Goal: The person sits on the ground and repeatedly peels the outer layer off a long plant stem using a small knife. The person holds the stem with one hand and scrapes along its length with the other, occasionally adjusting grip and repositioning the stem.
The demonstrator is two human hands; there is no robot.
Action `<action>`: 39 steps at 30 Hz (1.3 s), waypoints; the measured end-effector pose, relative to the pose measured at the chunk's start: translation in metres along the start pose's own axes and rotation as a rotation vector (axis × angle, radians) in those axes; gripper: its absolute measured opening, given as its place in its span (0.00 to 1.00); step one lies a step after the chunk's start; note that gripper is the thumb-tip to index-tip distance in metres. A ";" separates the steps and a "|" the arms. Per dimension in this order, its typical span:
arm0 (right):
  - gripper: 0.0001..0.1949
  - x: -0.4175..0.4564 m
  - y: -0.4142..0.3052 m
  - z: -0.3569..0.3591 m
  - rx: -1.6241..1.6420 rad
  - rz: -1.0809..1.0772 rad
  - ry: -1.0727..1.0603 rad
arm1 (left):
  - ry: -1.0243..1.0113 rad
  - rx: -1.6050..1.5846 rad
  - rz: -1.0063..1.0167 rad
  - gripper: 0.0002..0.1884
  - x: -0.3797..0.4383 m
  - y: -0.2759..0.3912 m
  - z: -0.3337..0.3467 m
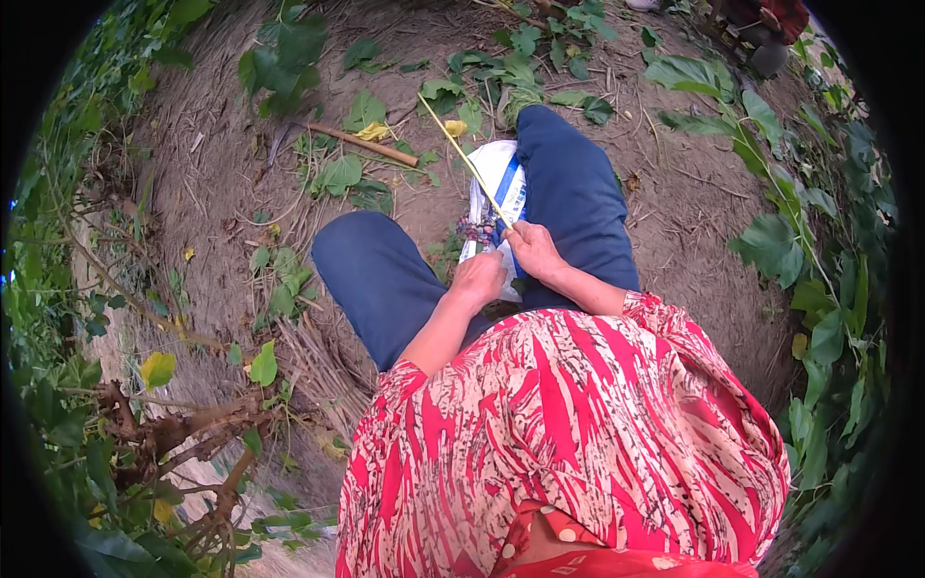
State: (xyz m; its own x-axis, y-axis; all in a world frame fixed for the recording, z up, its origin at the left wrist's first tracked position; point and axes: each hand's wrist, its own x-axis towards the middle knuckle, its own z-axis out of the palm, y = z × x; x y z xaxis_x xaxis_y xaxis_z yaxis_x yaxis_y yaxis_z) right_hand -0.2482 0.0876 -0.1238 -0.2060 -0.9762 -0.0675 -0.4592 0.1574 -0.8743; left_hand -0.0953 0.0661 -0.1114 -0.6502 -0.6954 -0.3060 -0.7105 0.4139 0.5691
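My right hand is closed around the lower end of a thin, pale yellow stem or strip. The strip slants away from me, up and to the left. Beside it my left hand is curled, its knuckles towards me. Whatever is in its fingers is hidden. Both hands are over a white and blue plastic sack between my knees, which bears printing. Near my left hand, a dark multicoloured patterned cloth or tie lies against the sack.
Beyond my left knee lies a sickle with a wooden handle and a dark blade. Cut leaves litter the bare soil. Woody branches stand at left, leafy shoots at right. Part of another person shows at top right.
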 end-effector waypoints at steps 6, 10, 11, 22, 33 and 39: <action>0.10 0.005 -0.005 -0.002 0.293 0.260 -0.067 | -0.023 -0.019 -0.016 0.11 0.002 0.009 -0.002; 0.07 0.016 -0.048 -0.011 0.580 0.512 -0.105 | -0.013 -0.027 -0.002 0.11 -0.002 0.008 -0.003; 0.07 0.022 -0.054 -0.011 0.631 0.544 -0.105 | -0.014 -0.026 0.001 0.11 -0.002 0.010 -0.004; 0.07 0.060 -0.053 -0.039 0.808 0.436 0.008 | 0.027 -0.037 0.053 0.12 -0.001 0.014 0.001; 0.05 0.061 -0.054 -0.026 0.733 0.599 -0.108 | -0.006 -0.019 0.066 0.11 0.001 0.023 -0.002; 0.04 0.118 -0.038 -0.064 0.682 0.391 0.300 | 0.020 -0.037 0.109 0.11 0.000 0.027 -0.004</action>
State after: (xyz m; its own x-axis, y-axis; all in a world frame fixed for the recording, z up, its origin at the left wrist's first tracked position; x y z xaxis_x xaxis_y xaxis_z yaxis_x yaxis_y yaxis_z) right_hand -0.3104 -0.0240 -0.0681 -0.5069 -0.7741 -0.3793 0.2960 0.2569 -0.9200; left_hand -0.1137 0.0754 -0.0932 -0.7175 -0.6591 -0.2255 -0.6250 0.4661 0.6263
